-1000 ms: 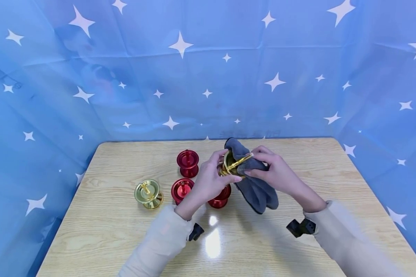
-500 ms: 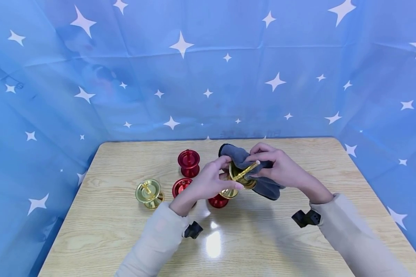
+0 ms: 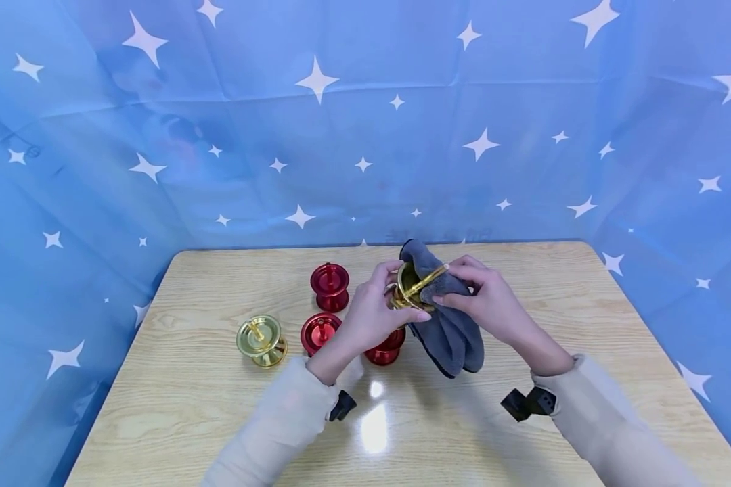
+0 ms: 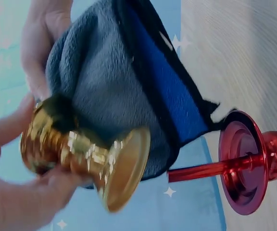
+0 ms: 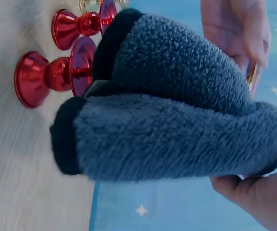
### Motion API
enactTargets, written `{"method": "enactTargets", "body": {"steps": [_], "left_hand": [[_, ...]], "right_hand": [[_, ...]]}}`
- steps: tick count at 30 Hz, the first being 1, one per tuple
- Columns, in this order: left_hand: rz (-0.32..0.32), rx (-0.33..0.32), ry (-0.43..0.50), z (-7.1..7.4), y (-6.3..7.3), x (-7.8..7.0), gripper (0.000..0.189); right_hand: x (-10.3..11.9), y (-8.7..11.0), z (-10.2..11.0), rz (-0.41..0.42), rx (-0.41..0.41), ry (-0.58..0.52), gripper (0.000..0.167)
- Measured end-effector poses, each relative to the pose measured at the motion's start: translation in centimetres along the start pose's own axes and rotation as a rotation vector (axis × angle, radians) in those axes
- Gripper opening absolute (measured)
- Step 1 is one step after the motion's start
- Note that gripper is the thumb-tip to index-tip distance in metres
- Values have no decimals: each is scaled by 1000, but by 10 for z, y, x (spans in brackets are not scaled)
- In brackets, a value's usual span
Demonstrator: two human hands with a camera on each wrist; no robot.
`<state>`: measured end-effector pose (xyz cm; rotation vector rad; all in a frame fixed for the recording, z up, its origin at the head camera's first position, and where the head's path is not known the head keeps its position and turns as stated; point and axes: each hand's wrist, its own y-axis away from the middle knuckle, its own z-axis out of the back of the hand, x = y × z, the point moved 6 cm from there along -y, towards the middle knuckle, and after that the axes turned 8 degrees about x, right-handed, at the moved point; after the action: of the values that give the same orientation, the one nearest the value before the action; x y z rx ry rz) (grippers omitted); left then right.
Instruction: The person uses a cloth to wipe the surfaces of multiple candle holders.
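Observation:
My left hand (image 3: 368, 312) grips a shiny gold candle holder (image 3: 405, 287) with a central rod, tilted toward the right and held above the table. In the left wrist view, the thumb and fingers wrap the cup end of this holder (image 4: 88, 151), and its flared foot points away. My right hand (image 3: 486, 303) pinches a dark grey plush cloth (image 3: 453, 341) at the holder's rim, beside the rod. The cloth (image 5: 177, 139) hangs down in folds and fills much of the right wrist view. A blue strip (image 4: 167, 82) shows along its dark-edged side in the left wrist view.
On the wooden table (image 3: 176, 406) stand red candle holders: one at the back (image 3: 329, 287), another (image 3: 320, 331) partly behind the left forearm, and a third red holder (image 3: 385, 350) under the left hand. A second gold candle holder (image 3: 262, 340) stands farther left.
Since half a second ago both hands have lifted slightly and shifted left with the gold candle holder. The cloth now hangs lower and more spread, much as it did one second ago.

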<state>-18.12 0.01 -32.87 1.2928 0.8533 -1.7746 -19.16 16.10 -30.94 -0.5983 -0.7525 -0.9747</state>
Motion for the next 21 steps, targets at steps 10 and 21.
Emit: {"method": "enactTargets", "body": {"steps": [10, 21], "left_hand": [[77, 96, 246, 4, -3, 5, 61], [105, 83, 100, 1, -3, 12, 72]], "right_hand": [[3, -8, 17, 189, 138, 13, 26], [4, -10, 8, 96, 148, 5, 26]]}}
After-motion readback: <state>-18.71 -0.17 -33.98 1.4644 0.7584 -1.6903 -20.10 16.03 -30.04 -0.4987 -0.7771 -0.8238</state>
